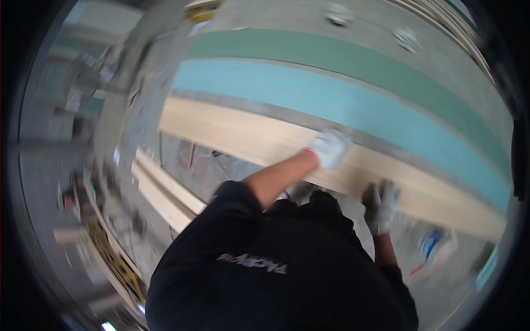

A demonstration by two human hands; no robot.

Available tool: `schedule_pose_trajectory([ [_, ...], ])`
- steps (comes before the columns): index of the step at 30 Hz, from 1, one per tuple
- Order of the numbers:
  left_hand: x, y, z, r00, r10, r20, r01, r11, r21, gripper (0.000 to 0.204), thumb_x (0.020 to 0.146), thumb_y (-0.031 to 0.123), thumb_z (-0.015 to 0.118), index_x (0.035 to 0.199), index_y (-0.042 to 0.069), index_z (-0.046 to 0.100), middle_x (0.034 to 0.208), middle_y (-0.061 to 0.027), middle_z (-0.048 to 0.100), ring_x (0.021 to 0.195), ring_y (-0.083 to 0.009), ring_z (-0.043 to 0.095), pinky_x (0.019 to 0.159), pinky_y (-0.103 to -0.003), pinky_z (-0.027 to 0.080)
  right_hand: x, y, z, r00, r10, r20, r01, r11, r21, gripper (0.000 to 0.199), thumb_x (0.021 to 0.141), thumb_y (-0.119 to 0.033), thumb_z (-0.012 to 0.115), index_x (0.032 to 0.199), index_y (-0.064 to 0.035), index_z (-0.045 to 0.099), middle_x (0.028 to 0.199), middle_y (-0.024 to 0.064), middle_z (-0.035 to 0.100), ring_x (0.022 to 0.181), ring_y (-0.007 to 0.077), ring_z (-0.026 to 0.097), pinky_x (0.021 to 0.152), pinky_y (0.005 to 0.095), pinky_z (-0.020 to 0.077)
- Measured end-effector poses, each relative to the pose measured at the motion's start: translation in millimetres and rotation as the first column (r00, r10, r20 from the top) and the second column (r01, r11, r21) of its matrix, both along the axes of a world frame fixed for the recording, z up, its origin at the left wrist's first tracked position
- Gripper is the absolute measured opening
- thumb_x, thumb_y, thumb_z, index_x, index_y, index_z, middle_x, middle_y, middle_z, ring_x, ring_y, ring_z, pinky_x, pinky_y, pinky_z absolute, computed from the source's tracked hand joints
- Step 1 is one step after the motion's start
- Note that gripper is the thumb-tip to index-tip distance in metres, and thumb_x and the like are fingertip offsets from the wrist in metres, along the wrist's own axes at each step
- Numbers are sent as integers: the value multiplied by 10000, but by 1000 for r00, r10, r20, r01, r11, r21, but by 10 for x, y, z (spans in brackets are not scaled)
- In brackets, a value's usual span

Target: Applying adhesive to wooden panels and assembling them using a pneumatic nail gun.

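Note:
A long pale wooden board (232,126) lies crosswise in front of me. My left hand (330,149), in a white glove with a red cuff edge, is on the board's top face near its far edge. Motion smears its fingers, so whether it grips anything cannot be told. At the near edge of the board is my right hand (382,205), in a greyish, soiled glove. Its fingers reach apart onto the wood, with no object visible in them.
Beyond the board run a light blue strip (265,83) and a green strip (309,48). Further pale planks (165,190) are at the left. A blue and white item (433,246) sits on the floor at right. Two whitish round objects (339,14) are at the back.

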State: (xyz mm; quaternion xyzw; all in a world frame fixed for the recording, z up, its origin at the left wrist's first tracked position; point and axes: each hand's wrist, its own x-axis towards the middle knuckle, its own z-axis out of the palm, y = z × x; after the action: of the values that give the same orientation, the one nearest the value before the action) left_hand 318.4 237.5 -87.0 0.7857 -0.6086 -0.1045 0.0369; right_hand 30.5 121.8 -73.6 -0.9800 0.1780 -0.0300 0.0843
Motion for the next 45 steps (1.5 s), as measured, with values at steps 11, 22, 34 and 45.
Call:
schedule_pose_trajectory([
  [11,-209,1195,642,996,90,17,-69,863,-501,458,912,206,573,1345,56,561,1346,-173,604,1252,-255,588,1052,-382,430,38,91,94,972,186,-146,-204,972,-121,833,795,-352,781,1492,-65,425,1452,284,445,1385,466,393,1148,564,305],
  [22,368,5134,-83,337,687,-643,-940,213,-265,397,1015,321,509,1278,63,657,1177,-187,700,1057,-344,680,896,-432,540,3474,2794,350,746,614,258,-617,783,-82,355,886,-260,725,1189,-81,679,1187,196,666,1044,385,647,909,462,528],
  [34,1035,6351,-289,-81,678,-730,-993,-114,4,380,980,301,592,1204,12,695,1185,-207,695,1127,-334,669,976,-391,507,6101,5267,193,764,629,143,-626,777,-68,376,924,-390,647,1208,-153,713,1352,221,598,1241,391,568,1044,469,451],
  [45,2501,6458,-548,-114,486,-867,-980,-196,19,522,901,371,681,1334,84,633,1176,-157,698,1043,-342,654,899,-425,498,6484,5507,-204,775,560,293,-595,802,41,320,871,-279,752,1119,-77,733,1252,252,638,1113,415,626,974,459,502],
])
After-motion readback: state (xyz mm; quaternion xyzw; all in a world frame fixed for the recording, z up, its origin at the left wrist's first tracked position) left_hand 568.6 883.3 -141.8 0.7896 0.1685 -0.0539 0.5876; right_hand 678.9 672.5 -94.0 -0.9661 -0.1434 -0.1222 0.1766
